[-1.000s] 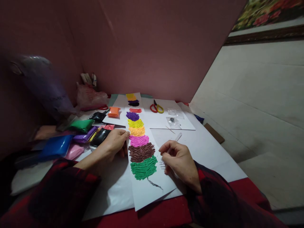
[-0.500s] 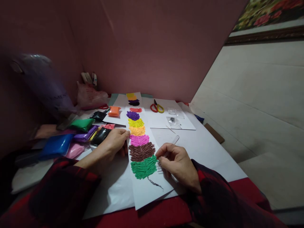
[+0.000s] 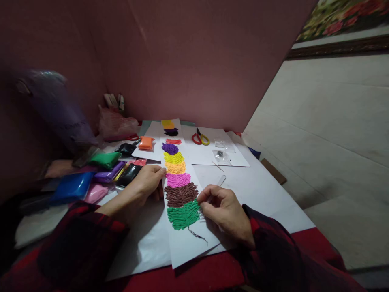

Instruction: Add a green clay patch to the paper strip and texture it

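Presently I am pinching a thin clear tool [image 3: 219, 181] in my right hand [image 3: 223, 211], working the green clay patch [image 3: 183, 214] at lower centre, while my left hand [image 3: 146, 184], fingers flat, is steadying the paper strip [image 3: 191, 247]; light, even strokes advised.

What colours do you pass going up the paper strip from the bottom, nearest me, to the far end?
Black squiggle → green patch → brown patch → pink patch → orange patch → yellow patch → purple patch → red patch.
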`<action>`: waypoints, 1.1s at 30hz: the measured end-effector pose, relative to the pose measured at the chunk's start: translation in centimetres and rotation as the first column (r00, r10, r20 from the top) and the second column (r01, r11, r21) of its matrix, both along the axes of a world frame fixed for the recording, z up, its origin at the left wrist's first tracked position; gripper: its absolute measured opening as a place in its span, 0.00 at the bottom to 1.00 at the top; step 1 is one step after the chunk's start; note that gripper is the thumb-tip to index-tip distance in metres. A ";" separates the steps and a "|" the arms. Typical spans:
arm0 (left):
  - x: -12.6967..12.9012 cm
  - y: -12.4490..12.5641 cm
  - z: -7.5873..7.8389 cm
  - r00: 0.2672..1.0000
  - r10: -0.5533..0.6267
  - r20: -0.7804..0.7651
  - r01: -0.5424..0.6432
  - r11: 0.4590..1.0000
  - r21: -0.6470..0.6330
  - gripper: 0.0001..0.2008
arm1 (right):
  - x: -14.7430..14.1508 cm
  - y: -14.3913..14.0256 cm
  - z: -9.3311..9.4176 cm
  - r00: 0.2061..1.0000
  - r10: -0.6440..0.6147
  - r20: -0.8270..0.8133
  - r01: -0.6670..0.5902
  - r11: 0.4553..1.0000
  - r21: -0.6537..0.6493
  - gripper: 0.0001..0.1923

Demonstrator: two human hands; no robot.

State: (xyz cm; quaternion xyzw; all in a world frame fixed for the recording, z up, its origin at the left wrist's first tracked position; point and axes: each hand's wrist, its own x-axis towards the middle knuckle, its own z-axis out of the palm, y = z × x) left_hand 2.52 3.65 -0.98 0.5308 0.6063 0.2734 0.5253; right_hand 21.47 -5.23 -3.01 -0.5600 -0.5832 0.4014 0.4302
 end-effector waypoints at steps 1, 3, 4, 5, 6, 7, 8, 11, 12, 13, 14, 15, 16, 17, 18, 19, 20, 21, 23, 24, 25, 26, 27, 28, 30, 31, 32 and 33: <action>0.0 0.0 0.0 1.000 0.002 -0.001 -0.002 1.000 -0.002 0.20 | 0.0 0.0 -0.1 1.000 0.001 0.017 -0.001 1.000 0.018 0.06; 0.0 0.0 0.0 1.000 0.005 -0.003 -0.005 1.000 -0.006 0.19 | 0.1 0.1 -0.2 0.999 0.009 0.051 -0.012 0.999 0.049 0.06; 0.1 0.0 0.0 1.000 0.006 -0.004 -0.006 1.000 -0.008 0.19 | 0.1 0.1 -0.2 0.997 0.013 0.070 -0.017 0.998 0.060 0.06; 0.1 0.0 0.1 1.000 0.007 -0.005 -0.007 1.000 -0.011 0.20 | 0.2 0.2 -0.1 0.996 0.015 0.088 -0.021 0.997 0.069 0.07; 0.1 -0.1 0.2 1.000 0.007 -0.007 -0.007 1.000 -0.013 0.20 | 0.2 0.2 -0.1 0.994 0.014 0.106 -0.022 0.997 0.077 0.07; 0.1 -0.1 0.2 1.000 0.006 -0.009 -0.006 1.000 -0.016 0.20 | 0.2 0.2 0.0 0.992 0.012 0.124 -0.023 0.996 0.086 0.07; 0.2 -0.1 0.3 1.000 0.005 -0.012 -0.006 1.000 -0.017 0.20 | 0.2 0.2 0.1 0.990 0.010 0.142 -0.024 0.995 0.095 0.08; 0.2 -0.2 0.5 1.000 0.000 -0.020 -0.001 1.000 -0.022 0.21 | 0.1 0.1 0.2 0.983 -0.002 0.181 -0.020 0.993 0.120 0.08; 0.3 -0.2 0.5 1.000 -0.001 -0.023 0.001 1.000 -0.023 0.21 | 0.1 0.1 0.2 0.981 -0.006 0.192 -0.019 0.992 0.126 0.09; 0.3 -0.2 0.5 1.000 -0.003 -0.025 0.002 1.000 -0.026 0.21 | 0.1 0.1 0.2 0.980 -0.010 0.200 -0.017 0.991 0.129 0.09; 0.3 -0.2 0.5 1.000 -0.005 -0.027 0.004 1.000 -0.027 0.21 | 0.1 0.1 0.2 0.978 -0.015 0.207 -0.013 0.991 0.132 0.09; 0.3 -0.1 0.5 1.000 -0.006 -0.029 0.005 1.000 -0.028 0.21 | 0.1 0.1 0.2 0.977 -0.022 0.213 -0.007 0.991 0.135 0.09; 0.3 -0.1 0.5 0.999 -0.007 -0.032 0.006 1.000 -0.028 0.22 | 0.2 0.1 0.1 0.975 -0.028 0.218 -0.002 0.991 0.136 0.09; 0.3 -0.1 0.5 0.999 -0.009 -0.033 0.008 1.000 -0.028 0.22 | 0.2 0.1 0.1 0.974 -0.034 0.223 0.003 0.991 0.137 0.10; 0.2 0.0 0.4 0.999 -0.011 -0.034 0.010 1.000 -0.027 0.22 | 0.2 0.1 0.1 0.973 -0.040 0.226 0.009 0.990 0.137 0.10; 0.2 0.0 0.3 0.999 -0.012 -0.035 0.011 1.000 -0.025 0.22 | 0.2 0.1 0.2 0.973 -0.045 0.228 0.014 0.990 0.138 0.10; 0.2 0.0 0.3 0.999 -0.014 -0.034 0.013 1.000 -0.024 0.22 | 0.2 0.1 0.2 0.972 -0.049 0.230 0.017 0.990 0.137 0.10; 0.1 0.0 0.2 0.999 -0.016 -0.033 0.015 1.000 -0.022 0.21 | 0.2 0.1 0.3 0.971 -0.051 0.232 0.020 0.990 0.137 0.09; 0.0 0.1 0.1 0.999 -0.019 -0.029 0.019 1.000 -0.018 0.21 | 0.1 0.1 0.4 0.970 -0.061 0.237 0.029 0.990 0.136 0.09; 0.0 0.1 0.1 0.999 -0.021 -0.028 0.020 1.000 -0.017 0.21 | 0.1 0.1 0.4 0.968 -0.069 0.241 0.037 0.990 0.137 0.09; 0.0 0.1 0.0 0.999 -0.022 -0.027 0.021 1.000 -0.016 0.21 | 0.0 0.1 0.4 0.966 -0.078 0.245 0.045 0.989 0.138 0.09; 0.0 0.1 0.0 0.999 -0.022 -0.027 0.021 1.000 -0.015 0.21 | 0.0 0.1 0.4 0.965 -0.088 0.247 0.055 0.989 0.138 0.09; 0.0 0.0 0.0 0.999 -0.021 -0.027 0.021 1.000 -0.015 0.21 | 0.0 0.1 0.4 0.964 -0.100 0.248 0.067 0.988 0.138 0.08; 0.0 0.0 0.0 0.999 -0.019 -0.029 0.019 1.000 -0.016 0.21 | 0.0 0.1 0.4 0.964 -0.110 0.243 0.080 0.988 0.133 0.08; 0.1 0.0 0.1 0.999 -0.014 -0.032 0.014 1.000 -0.017 0.21 | 0.0 0.0 0.3 0.971 -0.124 0.207 0.104 0.989 0.106 0.08; 0.1 0.0 0.2 0.999 -0.011 -0.034 0.010 1.000 -0.018 0.21 | 0.0 0.0 0.3 0.976 -0.123 0.177 0.110 0.990 0.084 0.07; 0.1 -0.1 0.2 0.999 -0.008 -0.036 0.007 1.000 -0.019 0.21 | 0.1 -0.1 0.2 0.983 -0.119 0.142 0.112 0.992 0.061 0.07; 0.2 -0.1 0.3 0.999 -0.005 -0.036 0.005 1.000 -0.018 0.21 | 0.1 -0.1 0.2 0.988 -0.110 0.108 0.106 0.994 0.040 0.07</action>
